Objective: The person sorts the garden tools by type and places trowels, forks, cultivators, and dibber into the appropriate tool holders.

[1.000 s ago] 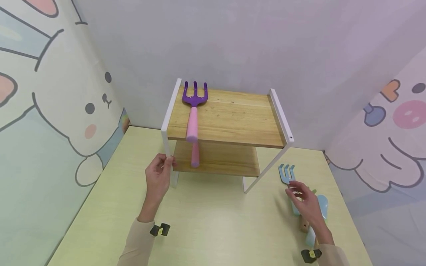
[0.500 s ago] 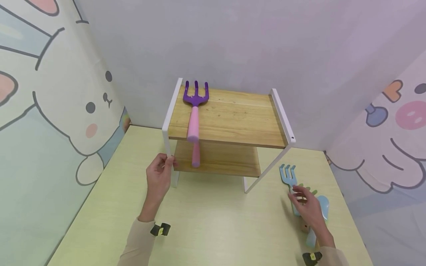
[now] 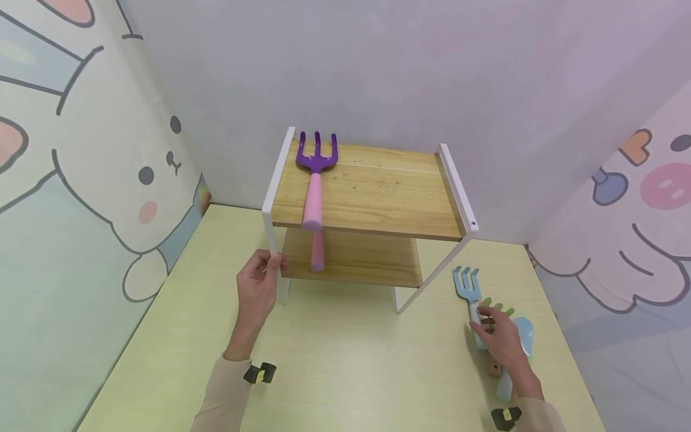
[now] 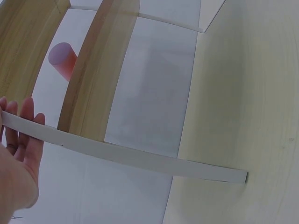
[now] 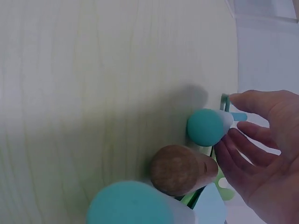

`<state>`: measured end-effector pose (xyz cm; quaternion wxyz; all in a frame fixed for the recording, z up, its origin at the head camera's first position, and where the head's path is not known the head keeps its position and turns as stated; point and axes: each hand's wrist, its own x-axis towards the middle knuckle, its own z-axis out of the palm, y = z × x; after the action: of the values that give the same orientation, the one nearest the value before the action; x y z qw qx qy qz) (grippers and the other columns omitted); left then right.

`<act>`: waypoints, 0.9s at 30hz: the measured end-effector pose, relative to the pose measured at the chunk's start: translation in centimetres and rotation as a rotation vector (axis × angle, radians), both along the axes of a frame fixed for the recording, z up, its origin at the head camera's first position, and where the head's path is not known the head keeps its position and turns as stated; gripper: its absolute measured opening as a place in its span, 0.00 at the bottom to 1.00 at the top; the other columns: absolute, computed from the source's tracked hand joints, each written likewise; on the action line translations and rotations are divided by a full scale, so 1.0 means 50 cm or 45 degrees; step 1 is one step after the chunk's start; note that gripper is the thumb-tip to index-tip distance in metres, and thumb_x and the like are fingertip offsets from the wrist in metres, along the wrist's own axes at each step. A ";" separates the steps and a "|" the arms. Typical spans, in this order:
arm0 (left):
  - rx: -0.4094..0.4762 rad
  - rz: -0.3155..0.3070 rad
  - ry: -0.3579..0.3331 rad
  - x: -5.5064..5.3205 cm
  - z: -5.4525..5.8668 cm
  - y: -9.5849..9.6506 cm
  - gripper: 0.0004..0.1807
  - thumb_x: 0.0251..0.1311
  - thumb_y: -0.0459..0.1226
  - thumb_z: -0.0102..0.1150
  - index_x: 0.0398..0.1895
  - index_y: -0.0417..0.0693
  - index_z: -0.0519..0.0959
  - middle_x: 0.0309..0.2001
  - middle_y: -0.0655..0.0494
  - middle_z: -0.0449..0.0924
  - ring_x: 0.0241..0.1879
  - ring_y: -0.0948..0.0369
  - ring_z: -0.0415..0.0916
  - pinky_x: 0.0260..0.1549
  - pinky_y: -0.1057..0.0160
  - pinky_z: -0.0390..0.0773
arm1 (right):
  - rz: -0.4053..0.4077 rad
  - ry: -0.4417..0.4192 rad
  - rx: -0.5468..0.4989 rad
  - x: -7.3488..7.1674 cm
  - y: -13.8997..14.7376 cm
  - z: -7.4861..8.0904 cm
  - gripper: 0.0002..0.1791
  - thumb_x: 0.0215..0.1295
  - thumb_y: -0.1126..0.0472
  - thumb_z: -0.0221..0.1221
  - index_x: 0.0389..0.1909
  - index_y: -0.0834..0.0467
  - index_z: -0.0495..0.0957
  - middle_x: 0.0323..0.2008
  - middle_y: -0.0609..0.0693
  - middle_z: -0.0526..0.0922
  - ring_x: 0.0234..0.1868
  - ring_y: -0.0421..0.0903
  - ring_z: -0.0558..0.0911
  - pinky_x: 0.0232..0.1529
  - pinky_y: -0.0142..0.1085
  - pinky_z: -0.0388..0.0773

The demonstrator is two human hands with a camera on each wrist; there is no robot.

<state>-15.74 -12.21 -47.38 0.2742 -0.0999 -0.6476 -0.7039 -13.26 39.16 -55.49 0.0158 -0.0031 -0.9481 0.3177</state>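
Observation:
My left hand grips the white left front leg of a two-tier wooden shelf. A purple hand fork with a pink handle lies at the left of the top board. Below it, a second pink handle sticks out over the lower board; the rest is hidden. At the right, my right hand is around the handle of a light-blue hand fork on the table. In the right wrist view its thumb and fingers flank the teal-ended handle, with a gap at the thumb.
Beside the blue fork lie a green-tined tool, a brown wooden handle and a light-blue scoop-shaped tool, partly covered by the right hand. The pale table runs in front of the shelf. Cartoon-printed cloth walls enclose three sides.
My right hand has moved slightly down and back from the blue fork's neck to its handle. My left hand stays on the shelf leg.

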 end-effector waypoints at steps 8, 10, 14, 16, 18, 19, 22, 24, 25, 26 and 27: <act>0.004 -0.002 -0.012 0.000 0.000 0.001 0.08 0.74 0.24 0.52 0.35 0.23 0.74 0.33 0.34 0.81 0.32 0.59 0.85 0.40 0.67 0.86 | -0.007 -0.164 0.047 -0.002 0.007 -0.003 0.29 0.68 0.66 0.65 0.64 0.75 0.68 0.54 0.74 0.78 0.50 0.67 0.83 0.48 0.53 0.85; 0.003 0.000 -0.015 0.000 0.000 0.001 0.08 0.74 0.24 0.52 0.35 0.23 0.74 0.33 0.32 0.80 0.32 0.59 0.84 0.40 0.67 0.86 | 0.000 -0.162 0.048 -0.002 0.009 0.000 0.28 0.67 0.66 0.66 0.63 0.75 0.69 0.53 0.74 0.79 0.50 0.67 0.84 0.47 0.52 0.85; -0.007 0.010 -0.020 0.000 -0.001 0.002 0.08 0.74 0.24 0.52 0.34 0.24 0.74 0.33 0.32 0.80 0.32 0.59 0.84 0.40 0.68 0.86 | 0.017 -0.227 0.025 -0.004 0.016 0.005 0.30 0.68 0.62 0.66 0.64 0.74 0.70 0.55 0.73 0.80 0.51 0.67 0.84 0.47 0.52 0.85; -0.007 0.011 -0.020 0.001 -0.001 0.002 0.08 0.74 0.24 0.52 0.34 0.24 0.74 0.34 0.31 0.80 0.32 0.59 0.85 0.40 0.67 0.86 | 0.021 -0.287 0.003 -0.007 0.022 0.008 0.32 0.70 0.58 0.66 0.65 0.74 0.69 0.56 0.73 0.79 0.53 0.66 0.83 0.49 0.52 0.85; -0.009 0.012 -0.020 0.001 -0.002 0.003 0.08 0.74 0.24 0.52 0.34 0.24 0.74 0.33 0.30 0.80 0.32 0.59 0.85 0.39 0.67 0.86 | 0.019 -0.351 -0.032 -0.009 0.026 0.013 0.35 0.71 0.53 0.66 0.67 0.74 0.68 0.59 0.73 0.78 0.56 0.67 0.82 0.52 0.53 0.83; -0.010 0.013 -0.021 0.001 -0.002 0.003 0.08 0.74 0.24 0.52 0.34 0.24 0.74 0.34 0.31 0.80 0.32 0.59 0.85 0.39 0.67 0.86 | 0.016 -0.376 -0.049 -0.009 0.027 0.015 0.36 0.71 0.51 0.65 0.67 0.73 0.68 0.60 0.72 0.78 0.57 0.67 0.80 0.54 0.54 0.83; -0.011 0.015 -0.025 0.002 -0.003 0.003 0.09 0.74 0.24 0.52 0.34 0.24 0.73 0.34 0.31 0.80 0.32 0.59 0.84 0.39 0.67 0.86 | -0.011 -0.450 -0.107 -0.008 0.025 0.025 0.40 0.71 0.46 0.65 0.70 0.72 0.66 0.64 0.72 0.75 0.63 0.68 0.76 0.57 0.54 0.81; -0.008 0.015 -0.029 0.002 -0.003 0.002 0.09 0.74 0.24 0.53 0.34 0.24 0.73 0.33 0.32 0.80 0.32 0.58 0.85 0.39 0.66 0.86 | -0.043 -0.489 -0.140 -0.006 0.023 0.028 0.43 0.70 0.43 0.65 0.71 0.71 0.65 0.66 0.71 0.73 0.65 0.69 0.74 0.58 0.54 0.80; -0.007 0.015 -0.030 0.002 -0.003 0.002 0.09 0.74 0.24 0.53 0.34 0.24 0.73 0.33 0.32 0.80 0.32 0.58 0.85 0.39 0.66 0.86 | -0.057 -0.504 -0.155 -0.004 0.022 0.029 0.44 0.70 0.42 0.65 0.72 0.71 0.65 0.67 0.72 0.72 0.66 0.69 0.74 0.58 0.53 0.81; -0.006 0.014 -0.029 0.002 -0.002 0.001 0.09 0.74 0.24 0.53 0.34 0.24 0.74 0.33 0.33 0.81 0.32 0.58 0.85 0.39 0.66 0.86 | -0.069 -0.514 -0.169 -0.003 0.022 0.029 0.45 0.69 0.41 0.65 0.72 0.70 0.64 0.67 0.72 0.71 0.66 0.69 0.74 0.57 0.52 0.82; -0.003 0.012 -0.029 0.002 -0.002 0.001 0.09 0.73 0.24 0.53 0.34 0.24 0.74 0.33 0.33 0.81 0.32 0.57 0.85 0.39 0.65 0.86 | -0.081 -0.518 -0.177 -0.001 0.021 0.029 0.46 0.69 0.40 0.65 0.73 0.70 0.64 0.67 0.71 0.71 0.66 0.68 0.74 0.55 0.49 0.83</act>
<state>-15.62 -12.16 -47.48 0.2699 -0.0893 -0.6520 -0.7029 -13.31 40.20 -54.02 -0.1662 -0.0983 -0.9069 0.3745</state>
